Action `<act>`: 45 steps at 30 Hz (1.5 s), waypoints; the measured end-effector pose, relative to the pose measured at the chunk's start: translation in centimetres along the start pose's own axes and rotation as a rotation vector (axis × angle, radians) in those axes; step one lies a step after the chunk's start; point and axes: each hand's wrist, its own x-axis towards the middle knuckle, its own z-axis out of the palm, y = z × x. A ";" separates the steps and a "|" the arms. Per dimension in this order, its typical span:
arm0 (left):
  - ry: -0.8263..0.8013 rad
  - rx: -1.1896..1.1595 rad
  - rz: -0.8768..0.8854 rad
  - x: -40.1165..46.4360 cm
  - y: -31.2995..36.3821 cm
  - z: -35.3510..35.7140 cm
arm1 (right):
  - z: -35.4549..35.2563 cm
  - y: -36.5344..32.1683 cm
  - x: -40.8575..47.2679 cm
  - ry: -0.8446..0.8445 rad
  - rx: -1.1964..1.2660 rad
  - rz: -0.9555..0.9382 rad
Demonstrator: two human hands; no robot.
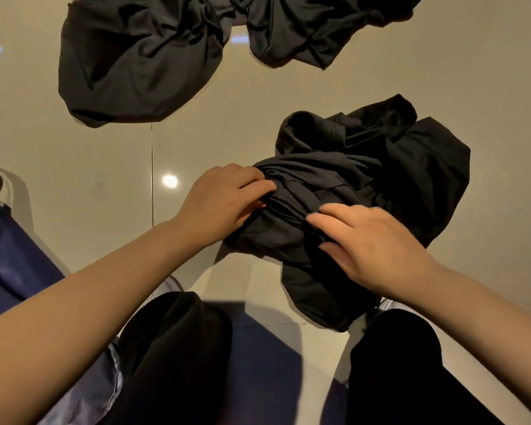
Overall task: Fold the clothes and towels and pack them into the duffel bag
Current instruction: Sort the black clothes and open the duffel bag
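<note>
Head view is showing the left hand [224, 199] pinching the gathered waistband of the crumpled dark garment [365, 191] on the floor while the right hand [377, 246] is pressing it with relaxed fingers, risking bunched, uneven folds, duffel bag [16, 265] lying near left.

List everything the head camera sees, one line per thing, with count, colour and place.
crumpled garment: 1, black, on floor at centre right, under both hands
loose garments: 2, black, bunched on floor at top
duffel bag: 1, navy, at left edge
floor: 1, glossy beige tile
legs: 2, in black trousers, bottom
left hand: 1, grips the garment's gathered waistband
right hand: 1, fingers laid on the garment
</note>
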 end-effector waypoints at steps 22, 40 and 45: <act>-0.054 -0.799 -0.793 -5.2 3.3 -8.7 | -3.0 3.4 4.5 0.097 0.018 0.329; 0.120 -0.691 -0.838 -3.5 2.0 -5.0 | -1.2 -3.9 3.1 0.139 0.589 0.351; -0.024 -0.454 -0.762 -6.7 1.2 -3.4 | -1.3 0.0 2.5 0.162 0.555 0.404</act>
